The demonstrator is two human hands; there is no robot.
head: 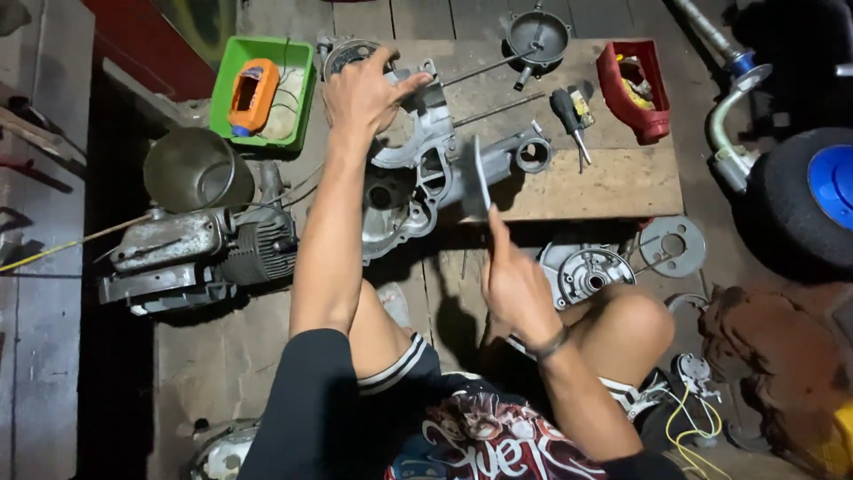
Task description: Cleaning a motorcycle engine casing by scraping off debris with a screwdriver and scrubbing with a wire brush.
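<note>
- Gripping the grey engine crankcase (pixel 426 169) at its upper edge, left hand (pixel 364 93) has fingers spread over the casting; crankcase lies across the near-left edge of the low wooden bench (pixel 604 178)
- right hand (pixel 514 284) raised just below it, pinching a thin flat metal piece (pixel 481 178) upright
- green tray (pixel 263 89) left of the left hand; red bin (pixel 635 89) and screwdriver (pixel 569 120) well to the right
</note>
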